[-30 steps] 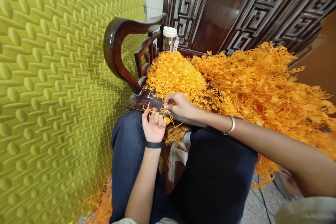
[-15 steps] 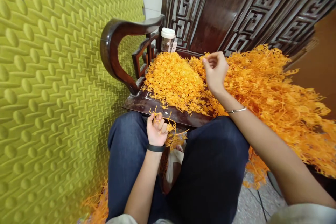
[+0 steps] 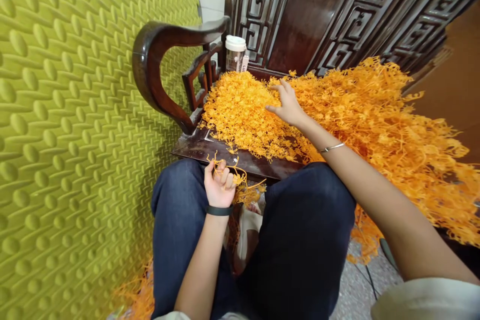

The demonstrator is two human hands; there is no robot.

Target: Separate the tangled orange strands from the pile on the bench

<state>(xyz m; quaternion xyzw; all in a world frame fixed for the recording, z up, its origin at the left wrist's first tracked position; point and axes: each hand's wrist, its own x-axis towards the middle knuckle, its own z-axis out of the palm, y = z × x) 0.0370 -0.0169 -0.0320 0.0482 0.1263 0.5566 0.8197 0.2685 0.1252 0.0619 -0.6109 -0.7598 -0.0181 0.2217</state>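
My left hand [image 3: 220,183] is closed on an orange plastic stem [image 3: 240,178] with thin branching ends, held just in front of the bench edge between my knees. Out over the orange pieces reaches my right hand [image 3: 287,104], its fingers spread and nothing visible in them. Below its fingertips lies a heap of small orange flower-like pieces [image 3: 243,110] on the dark wooden seat [image 3: 195,147]. To the right a larger pile of orange branching sprays [image 3: 390,125] spreads along the seat and over its edge.
A carved wooden backrest [image 3: 303,25] rises behind the piles. At the left, a curved armrest [image 3: 150,60] stands beside a yellow-green textured mat [image 3: 75,110]. A clear jar with a white lid [image 3: 235,50] sits at the back corner. More orange strands [image 3: 140,290] lie low on the left.
My right hand has opened from a pinch and moved slightly left and down over the heap. My left hand keeps its hold on the orange stem. The view has shifted slightly.
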